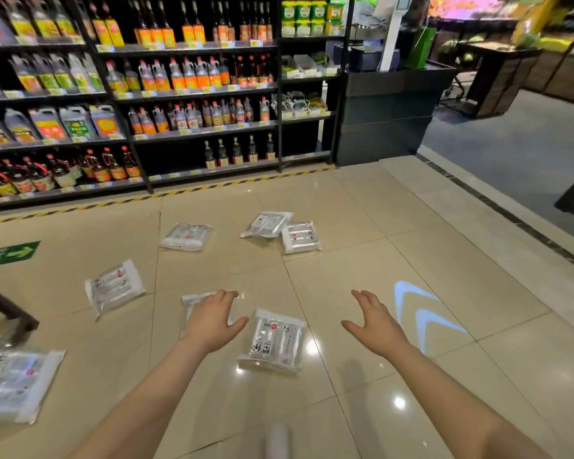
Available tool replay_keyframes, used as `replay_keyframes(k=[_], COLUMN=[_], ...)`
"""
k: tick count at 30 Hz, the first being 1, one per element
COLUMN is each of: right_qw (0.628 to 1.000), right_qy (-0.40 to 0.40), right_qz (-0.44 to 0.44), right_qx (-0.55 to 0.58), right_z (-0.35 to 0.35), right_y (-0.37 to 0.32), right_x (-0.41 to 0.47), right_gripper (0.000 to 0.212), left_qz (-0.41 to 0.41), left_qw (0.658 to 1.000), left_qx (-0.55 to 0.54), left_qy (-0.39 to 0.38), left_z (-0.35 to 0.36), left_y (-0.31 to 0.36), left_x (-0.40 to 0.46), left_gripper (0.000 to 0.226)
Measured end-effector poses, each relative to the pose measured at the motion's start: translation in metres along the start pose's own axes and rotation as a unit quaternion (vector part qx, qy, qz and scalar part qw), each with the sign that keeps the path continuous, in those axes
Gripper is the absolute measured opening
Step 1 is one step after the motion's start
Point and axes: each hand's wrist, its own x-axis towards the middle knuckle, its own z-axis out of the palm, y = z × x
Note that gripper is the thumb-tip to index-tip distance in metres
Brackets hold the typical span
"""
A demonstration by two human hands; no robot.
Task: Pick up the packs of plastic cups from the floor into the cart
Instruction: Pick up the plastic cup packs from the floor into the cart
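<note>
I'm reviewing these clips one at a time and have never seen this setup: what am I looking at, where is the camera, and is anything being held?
There is no machine here. One wide-angle camera sits on a person's head, looking forward and down, so the two bare arms reaching in from the bottom are the wearer's own. The scene is a shop aisle with a tiled floor and shelves of bottles behind. Several clear packs of plastic cups lie scattered on the floor. The left hand, fingers spread, is over one pack; I cannot tell whether it touches. Another pack lies between the hands. The right hand is open above bare tile. Nothing is held. At the left edge, more packs lie under a dark bar.
</note>
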Motion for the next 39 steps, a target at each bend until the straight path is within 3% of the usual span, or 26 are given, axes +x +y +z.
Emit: replay_keyframes(k=[9,22,28,33,39], right_qw=[0.997,0.982,0.97,0.959,0.951], right_qy=[-0.067,-0.183,-0.23,-0.258,-0.264], right_qz=[0.029,0.019,0.071,0.117,0.158], right_qx=[-0.023,-0.046,-0.042,-0.015,0.022], right_z=[0.02,0.092,0.208,0.347,0.509], right_y=[0.004,0.052,0.098,0.152,0.212], right_x=[0.167,0.346,0.414,0.447,0.484], right_gripper=[0.074,0.077,0.082,0.085,0.097], left_qz=[-0.038,-0.144,-0.179,-0.193,-0.209], left_qw=[0.996,0.982,0.969,0.953,0.944], left_qx=[-0.02,-0.035,-0.06,-0.066,-0.075], left_qy=[-0.078,-0.119,-0.162,-0.225,-0.243], left_z=[0.031,0.123,0.263,0.422,0.577], left_y=[-0.054,-0.099,-0.135,-0.175,-0.227], left_x=[0.168,0.31,0.356,0.378,0.392], left_gripper=[0.066,0.064,0.065,0.075,0.086])
